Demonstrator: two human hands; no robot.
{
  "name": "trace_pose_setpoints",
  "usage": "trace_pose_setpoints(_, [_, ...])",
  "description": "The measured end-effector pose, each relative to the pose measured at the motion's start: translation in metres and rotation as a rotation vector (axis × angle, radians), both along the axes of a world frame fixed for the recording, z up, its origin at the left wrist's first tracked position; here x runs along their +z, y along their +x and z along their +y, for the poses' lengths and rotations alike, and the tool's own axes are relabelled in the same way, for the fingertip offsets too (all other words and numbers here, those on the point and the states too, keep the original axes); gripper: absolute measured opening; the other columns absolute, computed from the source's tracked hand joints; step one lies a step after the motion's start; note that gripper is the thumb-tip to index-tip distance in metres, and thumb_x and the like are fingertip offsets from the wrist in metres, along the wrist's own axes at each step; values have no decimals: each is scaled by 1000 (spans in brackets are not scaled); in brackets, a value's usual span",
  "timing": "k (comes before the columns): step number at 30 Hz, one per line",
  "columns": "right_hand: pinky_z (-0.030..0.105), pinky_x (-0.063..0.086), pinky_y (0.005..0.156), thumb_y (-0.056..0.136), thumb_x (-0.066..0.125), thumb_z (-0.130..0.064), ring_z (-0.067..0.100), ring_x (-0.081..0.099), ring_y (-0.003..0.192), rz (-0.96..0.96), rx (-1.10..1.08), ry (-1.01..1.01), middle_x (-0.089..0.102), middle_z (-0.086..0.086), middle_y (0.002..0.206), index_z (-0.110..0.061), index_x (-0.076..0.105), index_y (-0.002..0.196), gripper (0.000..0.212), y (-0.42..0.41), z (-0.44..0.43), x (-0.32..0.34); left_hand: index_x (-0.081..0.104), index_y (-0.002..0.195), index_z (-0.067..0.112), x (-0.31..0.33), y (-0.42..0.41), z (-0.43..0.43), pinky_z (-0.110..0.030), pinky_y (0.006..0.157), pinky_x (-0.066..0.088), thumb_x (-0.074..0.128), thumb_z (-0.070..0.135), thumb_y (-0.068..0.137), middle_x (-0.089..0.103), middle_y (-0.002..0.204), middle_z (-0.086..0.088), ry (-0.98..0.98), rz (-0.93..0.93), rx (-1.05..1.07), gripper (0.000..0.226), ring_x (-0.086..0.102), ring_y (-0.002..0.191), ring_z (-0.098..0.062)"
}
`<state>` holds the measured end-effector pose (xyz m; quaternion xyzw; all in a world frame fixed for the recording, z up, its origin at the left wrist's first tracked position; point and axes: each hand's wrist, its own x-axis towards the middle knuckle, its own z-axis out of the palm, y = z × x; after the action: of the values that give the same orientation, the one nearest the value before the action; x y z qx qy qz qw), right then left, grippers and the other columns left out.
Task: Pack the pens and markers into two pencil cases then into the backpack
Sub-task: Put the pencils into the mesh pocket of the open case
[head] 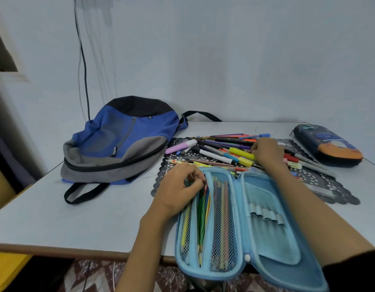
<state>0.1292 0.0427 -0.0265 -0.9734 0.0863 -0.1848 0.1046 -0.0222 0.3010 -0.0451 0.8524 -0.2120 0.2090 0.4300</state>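
A light blue pencil case (266,224) lies open at the table's front edge, with several pencils and pens in its left mesh pockets. My left hand (178,188) pinches the top edge of the left mesh flap. Behind the case, a pile of pens and markers (220,148) lies on a black lace mat (325,182). My right hand (266,152) reaches into the pile, its fingers curled at a yellow highlighter (241,153). A dark pencil case with orange print (328,144) lies shut at the far right. The blue and grey backpack (119,140) lies flat at the left.
The table (66,211) is pale grey, with its front edge near me and a wall right behind it. A black cable (83,60) hangs down the wall behind the backpack. A backpack strap (81,194) lies looped on the table at the left.
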Motion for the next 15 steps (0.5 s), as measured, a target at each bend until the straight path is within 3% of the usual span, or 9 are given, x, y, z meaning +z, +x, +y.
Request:
trace_pose_setpoints(8, [36, 49, 80, 88, 53, 0, 29, 64, 93, -20, 40, -149, 71, 10, 97, -13, 72, 95, 24, -7, 4, 4, 65, 84, 23, 2, -2, -1, -25, 61, 44, 57, 18, 79, 62, 72, 5, -81, 17, 18, 10, 53, 66, -5])
trace_pose_setpoints(15, [35, 47, 75, 87, 53, -4, 31, 62, 93, -20, 81, -118, 68, 12, 97, -11, 70, 94, 20, -13, -3, 7, 65, 85, 23, 2, -3, 0, -31, 64, 47, 57, 19, 77, 61, 67, 3, -79, -1, 66, 12, 54, 64, -11])
